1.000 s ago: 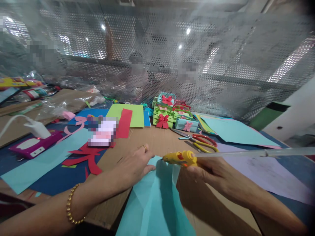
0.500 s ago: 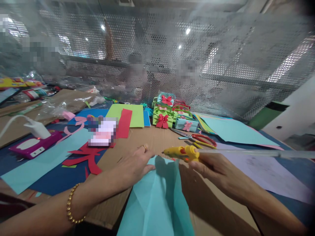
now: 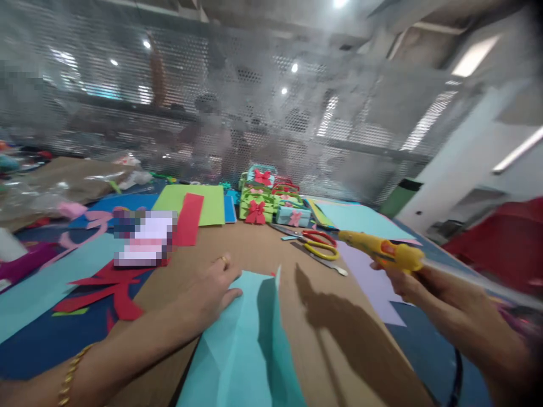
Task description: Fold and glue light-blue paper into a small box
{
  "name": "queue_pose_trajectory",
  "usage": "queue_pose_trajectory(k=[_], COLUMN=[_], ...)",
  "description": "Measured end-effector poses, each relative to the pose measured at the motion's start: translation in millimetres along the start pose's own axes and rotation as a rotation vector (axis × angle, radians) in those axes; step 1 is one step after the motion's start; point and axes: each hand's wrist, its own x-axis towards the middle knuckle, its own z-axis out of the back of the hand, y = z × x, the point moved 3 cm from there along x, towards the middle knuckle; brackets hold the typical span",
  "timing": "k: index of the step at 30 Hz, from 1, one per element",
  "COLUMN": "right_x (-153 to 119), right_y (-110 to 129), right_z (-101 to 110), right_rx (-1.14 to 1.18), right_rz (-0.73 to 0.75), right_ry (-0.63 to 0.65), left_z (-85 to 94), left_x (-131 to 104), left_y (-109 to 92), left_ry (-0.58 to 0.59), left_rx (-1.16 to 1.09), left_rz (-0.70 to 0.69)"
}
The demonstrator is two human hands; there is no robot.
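My right hand (image 3: pixel 445 291) grips a yellow hot glue gun (image 3: pixel 369 244), raised over the right side of the table with its nozzle pointing left. My left hand (image 3: pixel 214 291) holds the upper left edge of a creased light-blue paper (image 3: pixel 241 339), thumb and fingers close together on it. The paper's right side is folded and stands up from the cardboard. A pair of scissors (image 3: pixel 322 249) with red and yellow handles lies between the paper and the glue gun.
Small green and blue paper bags (image 3: pixel 257 212) with bows stand at the back. Paper sheets (image 3: pixel 360 217) are stacked at the right, above a lilac sheet (image 3: pixel 373 282). At left lie a phone (image 3: pixel 146 237), red paper cutouts (image 3: pixel 123 299) and a purple power strip (image 3: pixel 25 263). Brown cardboard (image 3: pixel 241 243) covers the middle.
My right hand has carried the glue gun away from the paper, to the right. My left hand stays at the paper's edge. The view has turned to the right.
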Motion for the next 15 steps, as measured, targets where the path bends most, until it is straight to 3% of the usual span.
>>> queue_pose_trajectory(k=[2,4,8,15], right_x=[-10.7,-18.6,-24.7,0.1], right_y=[-20.2,-38.1,-69.1,-108.3], right_z=[11.3,13.2,4.9,-9.6], right_rx=[-0.046,-0.104,-0.212,-0.151], right_rz=[-0.012,0.015,0.028,0.064], right_ry=[-0.093,-0.053,0.036,-0.020], left_z=[-1.3,-3.0,-5.8,4.2], left_x=[-1.2,-1.7,-1.7,-2.6], left_y=[3.2,7.2,8.8,-8.9], left_ry=[-0.053,-0.108,-0.072,-0.022], left_rx=[-0.050,-0.057,-0.014,0.125], left_rz=[-0.022,-0.055,-0.079,-0.010])
